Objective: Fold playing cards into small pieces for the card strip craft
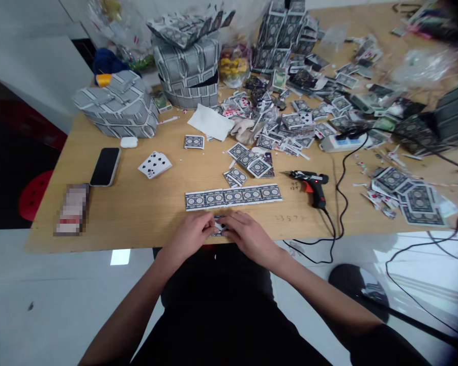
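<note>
Near the table's front edge, my left hand [193, 231] and my right hand [248, 235] meet over a playing card [218, 226]. The fingers of both hands are closed at its two sides, and they cover much of it. Just beyond them lies a flat strip of joined playing cards [233, 197], patterned backs up. Past the strip's right half are a small folded card piece [235, 177] and a short row of cards [250, 159]. A black glue gun [313, 185] with an orange trigger rests right of the strip.
A phone [105, 166], an earbud case [129, 142] and a card stack [154, 164] lie at left. Woven card bags [118, 104] stand behind. Loose cards [290, 122] heap at the back. A power strip [343, 142] and black cable [343, 203] are at right.
</note>
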